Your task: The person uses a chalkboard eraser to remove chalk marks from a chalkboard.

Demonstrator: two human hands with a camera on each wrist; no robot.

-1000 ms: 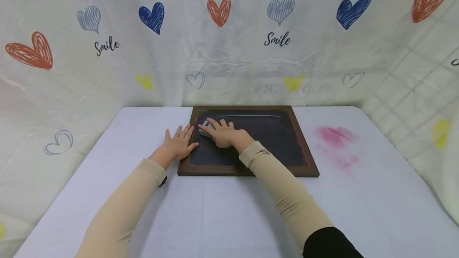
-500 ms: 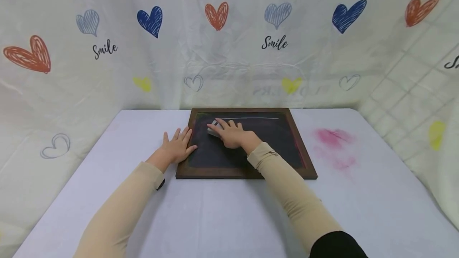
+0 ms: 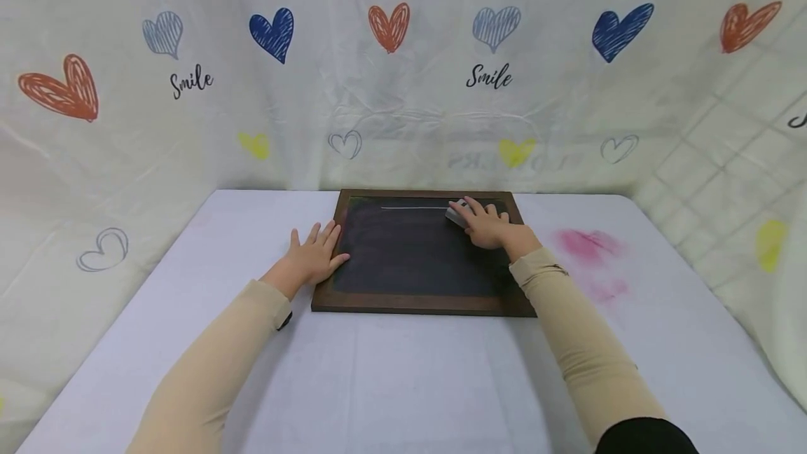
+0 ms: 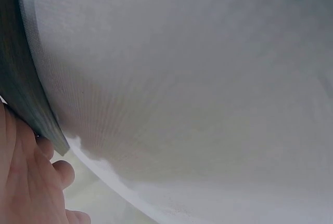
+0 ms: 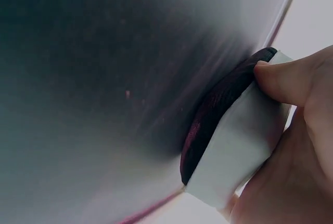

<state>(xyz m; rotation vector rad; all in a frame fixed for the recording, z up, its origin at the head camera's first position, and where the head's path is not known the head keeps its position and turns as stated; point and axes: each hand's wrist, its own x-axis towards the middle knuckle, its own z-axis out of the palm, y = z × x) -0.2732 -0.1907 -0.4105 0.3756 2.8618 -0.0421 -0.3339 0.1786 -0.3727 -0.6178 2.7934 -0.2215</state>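
Observation:
A framed chalkboard [image 3: 403, 258] lies on the table, its wooden rim dark brown. My left hand [image 3: 307, 258] rests on the rim's left side, fingers spread and straight; in the left wrist view the hand [image 4: 31, 177] shows beside the board's edge. Near the upper right corner, my right hand [image 3: 488, 226] grips a chalkboard eraser [image 3: 457, 214]. Up close in the right wrist view, the eraser [image 5: 239, 135] has a pale back and a dark felt pad with pinkish dust, thumb along its side. A thin white chalk line [image 3: 412, 207] runs near the top, reaching the eraser.
The board sits toward the back of a white-covered table [image 3: 403, 377]. Pink smudges [image 3: 589, 247] mark the cover right of the board. Behind stands a pale curtain [image 3: 416, 104] printed with hearts and the word Smile.
My right hand has moved the eraser from the board's upper left across to its upper right. The left hand stays on the frame. The chalk line's right part no longer shows.

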